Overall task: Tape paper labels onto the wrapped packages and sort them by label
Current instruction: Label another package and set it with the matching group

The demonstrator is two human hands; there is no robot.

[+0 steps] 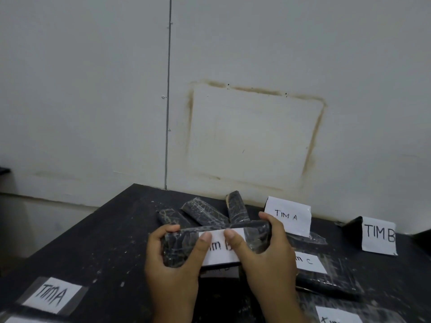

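Wall (93,89): grey-white panels behind everything, with a brownish rectangular stain outline.
Table (105,229): black, scuffed top that carries the packages and cards.
Held package (179,243): dark block in crinkled clear film. It is raised just above the table at centre, long side across the view, in front of the pile.
Left hand (172,271): grips the block's left end. Its fingers (170,228) are curled over the far edge and its thumb presses the slip's left part.
Right hand (268,259): grips the right end the same way, thumb on the slip's top edge.
Pile (205,212): several wrapped packages with no slips showing, lying crosswise behind the held one.
Cards: "TIM A" card (288,215) stands behind the right hand. "TIM B" card (379,235) stands well to the right.
Label (221,250): white slip on the near face, reading roughly "Tim B".
Handling (judgement): the block looks stiff and fairly light, and the film is probably slick. Hold it by both ends, wrapping the edges. The paper creases easily, so smooth it outward from the middle.
Hidden: any tape over the slip cannot be made out. The thumbs cover part of the lettering. A slip below the block is unreadable. The "Tim C" slip (310,262) is partly behind the right hand. The lower-right slip (338,317) is cut off. Contents are unknown.
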